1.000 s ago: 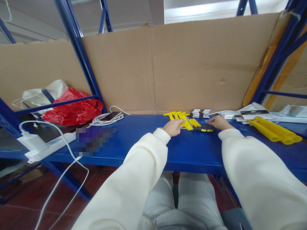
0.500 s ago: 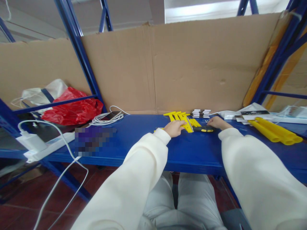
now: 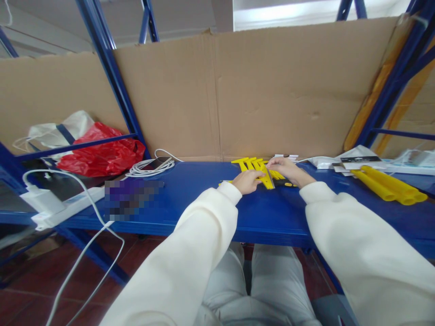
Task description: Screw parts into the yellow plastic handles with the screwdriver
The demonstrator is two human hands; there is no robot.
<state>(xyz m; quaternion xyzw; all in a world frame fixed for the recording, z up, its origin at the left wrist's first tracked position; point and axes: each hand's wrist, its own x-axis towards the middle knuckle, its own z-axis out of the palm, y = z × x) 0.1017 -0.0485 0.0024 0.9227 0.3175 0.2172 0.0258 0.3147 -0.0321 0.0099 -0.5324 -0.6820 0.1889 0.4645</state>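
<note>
Over the near edge of the tabletop (image 3: 268, 215), two cream sleeves (image 3: 190, 244), reaching forward and converging right of the middle. Beyond, left hand (image 3: 246, 182), back upward, fingers curled around a yellow scraper (image 3: 267, 179), held between near and far edges. Just right of the scraper, a black-and-yellow handle (image 3: 289, 184), partly hidden by the right hand (image 3: 285, 168): wrist angled inward from the right, fingertips drawn together at the scraper's far end; impossible to tell whether pinching anything. Toward the far edge, yellow T-shaped pieces (image 3: 240, 162) and white packets (image 3: 283, 156).
</note>
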